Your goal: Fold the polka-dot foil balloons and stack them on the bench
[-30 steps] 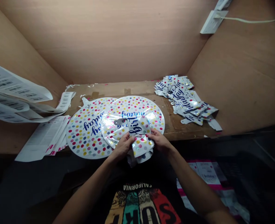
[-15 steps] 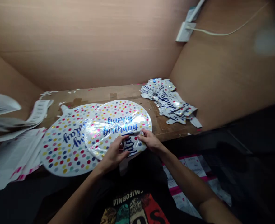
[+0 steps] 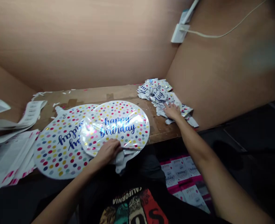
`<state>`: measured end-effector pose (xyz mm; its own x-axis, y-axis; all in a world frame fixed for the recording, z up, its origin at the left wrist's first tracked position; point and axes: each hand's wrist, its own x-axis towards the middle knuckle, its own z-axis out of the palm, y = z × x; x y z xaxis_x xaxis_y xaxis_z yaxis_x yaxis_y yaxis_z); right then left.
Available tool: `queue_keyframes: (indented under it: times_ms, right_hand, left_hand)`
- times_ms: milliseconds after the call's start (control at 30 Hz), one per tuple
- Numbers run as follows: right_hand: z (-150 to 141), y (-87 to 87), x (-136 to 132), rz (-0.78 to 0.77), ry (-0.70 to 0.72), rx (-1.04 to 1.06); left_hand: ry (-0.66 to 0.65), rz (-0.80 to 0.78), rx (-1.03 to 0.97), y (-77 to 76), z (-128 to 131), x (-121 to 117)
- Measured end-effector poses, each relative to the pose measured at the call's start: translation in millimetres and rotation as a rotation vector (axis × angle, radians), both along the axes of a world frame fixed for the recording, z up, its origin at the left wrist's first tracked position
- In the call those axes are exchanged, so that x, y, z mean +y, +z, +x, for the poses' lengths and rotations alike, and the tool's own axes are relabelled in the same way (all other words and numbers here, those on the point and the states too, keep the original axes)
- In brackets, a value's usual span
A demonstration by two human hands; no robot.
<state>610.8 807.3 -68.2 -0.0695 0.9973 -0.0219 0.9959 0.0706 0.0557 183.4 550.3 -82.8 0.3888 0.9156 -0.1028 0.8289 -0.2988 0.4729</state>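
Brown tabletop [image 3: 125, 91] bears, along its front edge, a flat dotted balloon [image 3: 115, 128] printed "happy birthday" under the left hand [image 3: 108, 151], whose grip cannot be determined, while the right hand [image 3: 172, 111], fingers apart, touches folded balloons [image 3: 159, 93] near the right edge.

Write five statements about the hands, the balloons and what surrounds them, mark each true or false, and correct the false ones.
1. The right hand is at the pile of folded balloons. True.
2. The left hand is on the printed paper at the far left. False: the left hand is at the near edge of the upper flat balloon.
3. The upper flat balloon partly covers the lower flat balloon. True.
4. The lettering on the upper flat balloon is red. False: it is blue.
5. A curled printed strip lies to the left of the upper flat balloon. True.
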Motion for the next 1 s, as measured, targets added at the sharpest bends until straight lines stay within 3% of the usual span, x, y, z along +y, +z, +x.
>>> queue_keyframes:
  times_ms: [100, 167, 200, 300, 367, 433, 533, 633, 700, 767, 833, 900, 1000]
  right_hand:
    - [-25, -9.2, -19, 0.118, -0.057, 0.048]
    - [-55, -5.0, -45, 0.189, 0.106, 0.201]
    - [-75, -2.1, -63, 0.148, 0.268, 0.303]
    - [-134, 2.6, -123, -0.169, 0.769, 0.524]
    - [-160, 2.6, -151, -0.254, 0.821, 0.539]
    - [-169, 3.7, -158, -0.269, 0.727, 0.519]
    - [-163, 8.8, -138, -0.305, 0.734, 0.542]
    - [-159, 13.7, -97, -0.395, 0.791, 0.682]
    - [-166, 16.6, -65, -0.430, 0.693, 0.739]
    - [-182, 20.1, -34, -0.436, 0.556, 0.695]
    - [-201, 23.5, -7, -0.415, 0.422, 0.603]
    - [-218, 25.3, 14, -0.390, 0.336, 0.540]
    - [-229, 23.0, 29, -0.362, 0.276, 0.492]
  left_hand:
    - [0.081, -0.132, -0.142, 3.8, -6, 9]
    - [0.115, -0.232, -0.254, 12.1, -9, 16]
    - [0.130, -0.269, -0.302, 17.1, -10, 20]
    - [0.185, -0.302, -0.378, 31.2, -12, 32]
    - [0.230, -0.282, -0.403, 37.8, -15, 40]
    - [0.258, -0.238, -0.418, 42.6, -22, 48]
    - [0.270, -0.183, -0.416, 50.6, -41, 58]
    - [0.326, -0.103, -0.315, 64.7, -56, 62]
    - [0.444, 0.156, -0.205, 76.4, -58, 61]
    - [0.561, 0.516, -0.135, 84.6, -54, 58]
    - [0.557, 0.722, -0.099, 84.2, -49, 58]
    - [0.477, 0.683, -0.027, 72.6, -48, 64]
    - [0.482, 0.383, 0.164, 39.7, -58, 80]
